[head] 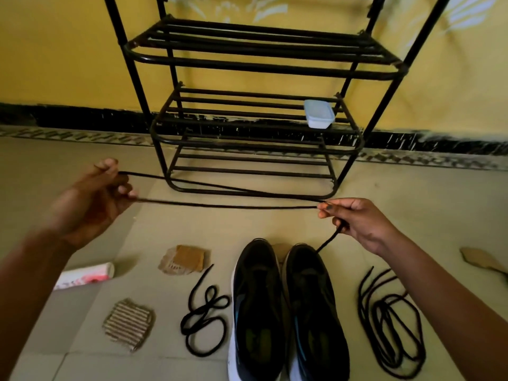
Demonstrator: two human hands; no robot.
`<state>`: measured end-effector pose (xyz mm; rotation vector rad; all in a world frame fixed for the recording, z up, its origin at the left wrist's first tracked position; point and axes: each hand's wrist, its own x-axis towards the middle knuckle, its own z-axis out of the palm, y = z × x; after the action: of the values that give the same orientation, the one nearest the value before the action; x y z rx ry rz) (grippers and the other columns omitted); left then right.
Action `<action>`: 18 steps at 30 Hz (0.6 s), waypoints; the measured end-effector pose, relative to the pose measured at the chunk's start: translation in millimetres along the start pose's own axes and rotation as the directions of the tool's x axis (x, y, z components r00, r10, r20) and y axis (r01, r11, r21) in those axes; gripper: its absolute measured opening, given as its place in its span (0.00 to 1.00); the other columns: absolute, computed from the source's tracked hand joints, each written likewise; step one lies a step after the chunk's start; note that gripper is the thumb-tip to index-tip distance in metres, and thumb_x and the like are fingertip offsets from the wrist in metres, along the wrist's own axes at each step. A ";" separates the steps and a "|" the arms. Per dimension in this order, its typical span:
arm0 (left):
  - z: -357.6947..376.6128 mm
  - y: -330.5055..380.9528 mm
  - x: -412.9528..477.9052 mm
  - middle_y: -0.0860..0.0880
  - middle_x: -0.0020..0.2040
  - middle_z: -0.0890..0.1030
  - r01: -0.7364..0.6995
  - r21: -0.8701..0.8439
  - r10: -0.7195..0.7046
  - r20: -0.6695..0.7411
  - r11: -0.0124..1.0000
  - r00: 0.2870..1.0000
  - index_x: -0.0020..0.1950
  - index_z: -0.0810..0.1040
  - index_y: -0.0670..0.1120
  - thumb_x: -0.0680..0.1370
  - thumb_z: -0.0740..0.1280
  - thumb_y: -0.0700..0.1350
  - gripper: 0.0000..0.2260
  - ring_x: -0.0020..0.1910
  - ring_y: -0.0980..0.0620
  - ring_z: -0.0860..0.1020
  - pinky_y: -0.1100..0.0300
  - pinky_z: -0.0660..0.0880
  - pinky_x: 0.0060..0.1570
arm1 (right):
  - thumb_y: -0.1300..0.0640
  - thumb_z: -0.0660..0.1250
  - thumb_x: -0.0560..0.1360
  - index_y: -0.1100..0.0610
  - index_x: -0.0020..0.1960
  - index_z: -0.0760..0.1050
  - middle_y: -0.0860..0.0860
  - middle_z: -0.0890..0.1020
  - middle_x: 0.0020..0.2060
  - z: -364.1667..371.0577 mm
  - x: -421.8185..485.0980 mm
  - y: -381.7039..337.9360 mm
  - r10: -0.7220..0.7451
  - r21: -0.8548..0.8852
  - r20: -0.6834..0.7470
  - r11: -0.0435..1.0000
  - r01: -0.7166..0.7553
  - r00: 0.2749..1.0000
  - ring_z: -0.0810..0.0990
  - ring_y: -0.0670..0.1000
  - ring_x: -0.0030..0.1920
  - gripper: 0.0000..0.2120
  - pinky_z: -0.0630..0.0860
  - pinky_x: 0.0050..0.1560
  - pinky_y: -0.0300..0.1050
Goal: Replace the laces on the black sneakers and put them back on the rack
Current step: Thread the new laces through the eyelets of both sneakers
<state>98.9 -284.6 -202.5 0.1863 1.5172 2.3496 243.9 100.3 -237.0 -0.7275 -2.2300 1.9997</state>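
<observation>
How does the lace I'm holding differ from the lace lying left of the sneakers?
The held lace is doubled and stretched nearly straight between the left hand and right hand; the floor lace is slack, curled in loops. The held lace is lifted up; the floor lace rests on the tiles. Both are black.

The head view looks forward and down at near hands [357,224].

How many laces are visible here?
3: a held lace stretched from left hand to right hand; a coiled lace left of the sneakers; a tangle right, possibly several.
</observation>
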 end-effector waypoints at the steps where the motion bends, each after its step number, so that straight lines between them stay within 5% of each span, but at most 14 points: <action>1: 2.6 -1.8 1.1 0.52 0.33 0.71 0.004 0.102 0.003 -0.061 0.995 0.998 0.42 0.73 0.54 0.72 0.67 0.43 0.06 0.27 0.60 0.71 0.69 0.74 0.31 | 0.61 0.66 0.75 0.57 0.48 0.81 0.48 0.83 0.34 0.1 0.6 0.9 0.006 0.007 -0.007 1.000 -0.006 1.000 0.69 0.43 0.28 0.05 0.65 0.34 0.37; 2: 4.8 -4.6 2.5 0.51 0.35 0.71 -0.026 0.324 0.061 -0.099 0.946 0.993 0.44 0.72 0.55 0.76 0.63 0.40 0.09 0.26 0.59 0.70 0.67 0.71 0.28 | 0.61 0.66 0.75 0.57 0.47 0.81 0.49 0.82 0.33 0.3 1.5 1.2 0.012 0.012 -0.015 1.000 -0.012 1.000 0.69 0.43 0.28 0.05 0.65 0.33 0.37; 3: 4.1 -8.7 4.8 0.50 0.36 0.72 -0.080 0.601 0.162 -0.084 0.795 0.983 0.46 0.72 0.55 0.79 0.62 0.38 0.11 0.28 0.57 0.70 0.64 0.70 0.28 | 0.61 0.66 0.76 0.56 0.46 0.81 0.49 0.82 0.33 0.1 2.1 1.4 0.016 0.010 -0.021 1.000 -0.016 1.000 0.69 0.42 0.28 0.05 0.65 0.33 0.37; 4: 1.7 -13.4 7.5 0.49 0.37 0.73 -0.140 0.849 0.263 0.001 0.510 0.965 0.48 0.72 0.54 0.79 0.62 0.38 0.10 0.30 0.54 0.71 0.61 0.68 0.30 | 0.61 0.66 0.76 0.56 0.46 0.81 0.49 0.82 0.33 -0.3 2.6 1.6 0.015 -0.003 -0.023 1.000 -0.015 1.000 0.69 0.42 0.28 0.05 0.65 0.32 0.36; 5: 0.3 -16.3 8.8 0.48 0.38 0.75 -0.175 0.966 0.299 0.113 0.188 0.947 0.49 0.73 0.53 0.78 0.64 0.39 0.08 0.33 0.51 0.72 0.59 0.67 0.33 | 0.62 0.66 0.76 0.56 0.45 0.81 0.49 0.82 0.32 -0.4 3.2 1.7 0.013 -0.026 -0.021 1.000 -0.013 1.000 0.69 0.42 0.27 0.05 0.65 0.31 0.35; 6: -0.4 -16.9 9.7 0.48 0.39 0.77 -0.200 0.980 0.301 0.197 -0.022 0.933 0.49 0.75 0.51 0.76 0.66 0.40 0.06 0.35 0.49 0.73 0.57 0.67 0.35 | 0.62 0.66 0.76 0.56 0.45 0.80 0.49 0.82 0.32 -1.9 3.4 2.7 0.009 -0.059 -0.021 0.998 -0.010 1.000 0.68 0.41 0.26 0.05 0.65 0.29 0.34; 7: -3.6 -15.0 11.0 0.48 0.39 0.78 -0.210 0.972 0.278 0.231 -0.102 0.933 0.47 0.77 0.51 0.75 0.68 0.40 0.06 0.36 0.48 0.74 0.57 0.68 0.37 | 0.62 0.67 0.75 0.57 0.44 0.80 0.49 0.82 0.31 -2.7 3.7 3.2 0.003 -0.091 -0.022 0.996 -0.005 1.000 0.68 0.41 0.25 0.04 0.65 0.28 0.33; 8: -6.9 -14.4 12.3 0.49 0.39 0.79 -0.200 0.977 0.255 0.214 -0.079 0.943 0.43 0.79 0.53 0.74 0.70 0.41 0.07 0.37 0.48 0.75 0.56 0.70 0.39 | 0.62 0.68 0.75 0.57 0.44 0.80 0.49 0.82 0.31 -5.0 4.1 4.4 0.000 -0.117 -0.031 0.993 -0.004 1.000 0.68 0.41 0.25 0.04 0.65 0.27 0.33; 10: -16.8 -11.4 15.1 0.50 0.37 0.81 -0.104 0.980 0.230 0.064 0.169 0.971 0.37 0.80 0.56 0.72 0.72 0.46 0.06 0.40 0.47 0.77 0.56 0.72 0.42 | 0.62 0.68 0.75 0.57 0.45 0.81 0.49 0.82 0.31 -10.0 5.9 7.4 -0.006 -0.143 -0.060 0.990 -0.003 0.998 0.68 0.41 0.25 0.03 0.65 0.26 0.32; 12: -27.3 -11.6 14.3 0.50 0.40 0.84 -0.024 0.738 0.067 -0.029 0.674 0.997 0.37 0.81 0.54 0.68 0.73 0.53 0.04 0.47 0.46 0.81 0.53 0.76 0.53 | 0.61 0.68 0.75 0.58 0.46 0.81 0.50 0.83 0.32 -17.1 7.1 11.3 -0.006 -0.151 -0.082 0.989 -0.007 0.997 0.68 0.42 0.26 0.03 0.65 0.26 0.32; 13: -32.0 -13.5 15.3 0.48 0.44 0.84 0.031 0.467 -0.077 0.079 0.884 0.994 0.40 0.81 0.50 0.70 0.72 0.52 0.06 0.53 0.43 0.81 0.46 0.73 0.60 | 0.61 0.68 0.75 0.58 0.46 0.81 0.50 0.83 0.33 -19.5 7.2 13.8 -0.004 -0.154 -0.083 0.988 -0.009 0.997 0.68 0.42 0.26 0.03 0.65 0.26 0.32; 15: -28.6 -18.3 17.8 0.41 0.50 0.82 0.037 0.096 -0.054 0.185 0.995 0.981 0.48 0.77 0.40 0.82 0.57 0.44 0.12 0.63 0.40 0.74 0.35 0.62 0.66 | 0.60 0.68 0.74 0.57 0.46 0.81 0.51 0.83 0.34 -21.0 7.4 19.0 -0.005 -0.173 -0.083 0.985 -0.009 0.997 0.68 0.42 0.27 0.03 0.65 0.28 0.33; 16: -20.2 -19.8 14.5 0.42 0.45 0.81 0.040 0.036 -0.045 0.159 0.999 0.986 0.48 0.75 0.39 0.84 0.50 0.42 0.16 0.60 0.43 0.77 0.41 0.66 0.65 | 0.59 0.69 0.74 0.57 0.46 0.81 0.51 0.83 0.34 -19.8 8.0 21.4 -0.007 -0.192 -0.088 0.981 -0.010 0.996 0.68 0.43 0.27 0.03 0.65 0.29 0.35; 18: -2.0 -24.3 14.8 0.52 0.29 0.72 0.116 -0.014 -0.115 0.059 0.993 0.992 0.41 0.73 0.46 0.83 0.51 0.42 0.15 0.32 0.57 0.78 0.63 0.79 0.42 | 0.59 0.69 0.75 0.56 0.46 0.81 0.51 0.83 0.35 -17.2 9.4 24.1 -0.015 -0.239 -0.103 0.971 -0.010 0.995 0.68 0.44 0.29 0.03 0.65 0.31 0.37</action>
<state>89.5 -272.1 -226.4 0.1563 1.4409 2.2463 248.8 121.0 -259.7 -0.8283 -2.4334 1.6659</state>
